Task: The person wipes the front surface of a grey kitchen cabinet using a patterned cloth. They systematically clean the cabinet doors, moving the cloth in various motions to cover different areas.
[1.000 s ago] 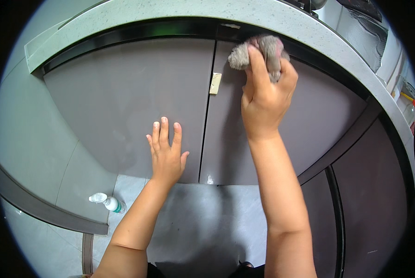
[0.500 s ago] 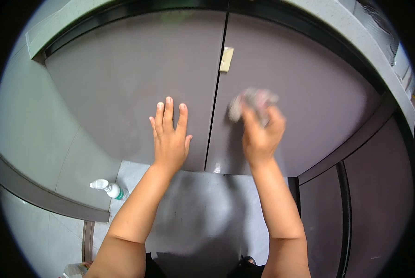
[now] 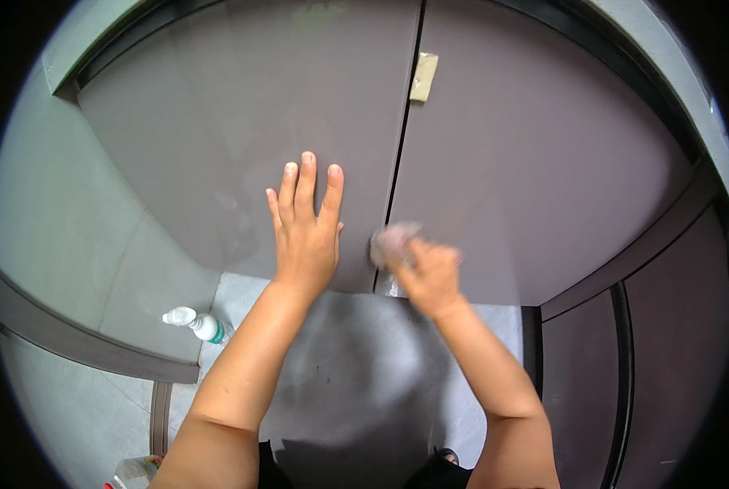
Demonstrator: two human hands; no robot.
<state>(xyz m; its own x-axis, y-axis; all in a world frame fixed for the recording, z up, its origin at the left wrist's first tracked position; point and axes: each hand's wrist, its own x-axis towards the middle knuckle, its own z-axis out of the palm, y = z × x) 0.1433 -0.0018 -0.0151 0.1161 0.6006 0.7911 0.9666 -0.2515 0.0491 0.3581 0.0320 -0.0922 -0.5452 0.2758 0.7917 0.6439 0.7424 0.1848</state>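
Note:
My left hand (image 3: 307, 236) lies flat with its fingers spread on the left cabinet door (image 3: 193, 130), a smooth mauve-grey panel. Bunched in my right hand (image 3: 430, 277) is a greyish-pink cloth (image 3: 395, 243), slightly smeared by motion. The cloth is at the lower part of the dark gap between the doors, against the right cabinet door (image 3: 535, 155). Higher up on that door, by the gap, a small cream-coloured piece (image 3: 423, 77) is stuck on.
A white spray bottle (image 3: 206, 328) with a green label stands on the grey floor (image 3: 340, 350), left of my left forearm. At the lower left is a clear container (image 3: 132, 473). Darker cabinet fronts (image 3: 682, 342) flank the right side; a pale countertop edge (image 3: 96, 49) curves above.
My right hand has moved down and left with the cloth, from the middle of the right door to the gap. My left hand stays spread on the left door. The view has shifted slightly.

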